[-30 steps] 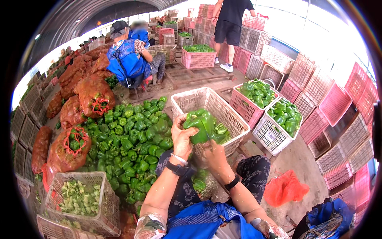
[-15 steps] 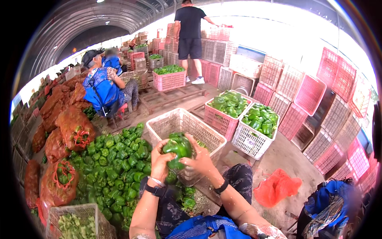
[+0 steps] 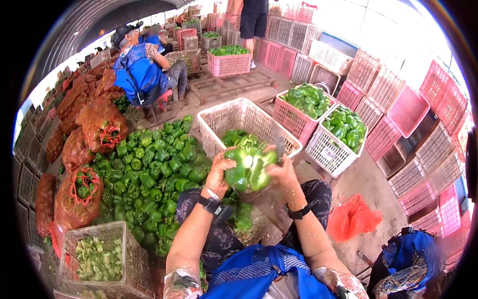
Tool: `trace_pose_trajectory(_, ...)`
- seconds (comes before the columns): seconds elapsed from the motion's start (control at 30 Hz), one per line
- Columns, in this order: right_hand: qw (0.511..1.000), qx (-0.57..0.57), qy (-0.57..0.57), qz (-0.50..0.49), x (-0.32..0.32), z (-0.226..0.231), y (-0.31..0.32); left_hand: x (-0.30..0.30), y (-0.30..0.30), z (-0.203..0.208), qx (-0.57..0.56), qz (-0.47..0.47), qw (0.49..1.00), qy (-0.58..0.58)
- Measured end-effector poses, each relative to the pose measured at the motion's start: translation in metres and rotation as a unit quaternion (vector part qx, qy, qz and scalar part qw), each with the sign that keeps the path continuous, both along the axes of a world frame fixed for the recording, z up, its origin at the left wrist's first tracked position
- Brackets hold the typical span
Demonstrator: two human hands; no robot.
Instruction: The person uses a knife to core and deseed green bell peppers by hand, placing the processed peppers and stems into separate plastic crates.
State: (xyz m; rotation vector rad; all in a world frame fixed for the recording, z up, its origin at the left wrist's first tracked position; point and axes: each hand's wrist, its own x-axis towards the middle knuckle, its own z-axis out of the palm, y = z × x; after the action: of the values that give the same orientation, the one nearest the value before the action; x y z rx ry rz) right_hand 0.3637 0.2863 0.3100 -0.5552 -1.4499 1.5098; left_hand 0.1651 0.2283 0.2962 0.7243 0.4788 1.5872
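Observation:
In front of me my left hand (image 3: pixel 219 175) is closed round the left side of a large green bell pepper (image 3: pixel 244 172), whose pale inside shows. My right hand (image 3: pixel 286 179) is closed at the pepper's right side, its thumb close to the flesh. From the top of that hand rises a narrow grey blade (image 3: pixel 280 142), blurred, which looks like a small knife; its handle is hidden in the fingers. Just beyond my hands a pale plastic crate (image 3: pixel 219 127) holds several green peppers (image 3: pixel 238 136). A big heap of green peppers (image 3: pixel 154 174) lies to my left.
A pink crate (image 3: pixel 294 119) and a white crate (image 3: pixel 321 154), both full of peppers, stand right of the pale crate. Red mesh sacks (image 3: pixel 74 204) and a crate of pale green scraps (image 3: pixel 127 251) sit left. A red mesh bag (image 3: pixel 353 219) lies right. A co-worker (image 3: pixel 142 74) sits ahead.
The pepper has turned from its whole green skin to its opened, pale inside. The grey blade has come into sight at my right hand. The view has tilted down, so the surroundings shift.

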Motion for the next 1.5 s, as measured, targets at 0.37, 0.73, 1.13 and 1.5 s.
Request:
trace_pose_trajectory(0.37,0.964,-0.11,0.204,-0.131,-0.014,-0.026,0.004,-0.002,0.009,-0.008,0.009,0.044,0.974,-0.221)
trace_pose_trajectory(0.73,0.858,0.234,-0.316,-0.331,0.0,0.023,0.074,-0.01,0.015,-0.02,0.0,0.048,0.969,-0.242)
trace_pose_trajectory(1.13,0.832,0.38,-0.365,-0.174,-0.047,-0.019,0.007,0.005,0.01,-0.039,-0.121,-0.032,0.989,-0.083)
trace_pose_trajectory(1.5,0.953,0.158,-0.217,-0.139,-0.049,-0.039,0.011,0.007,-0.006,-0.025,-0.11,-0.038,0.993,-0.008)
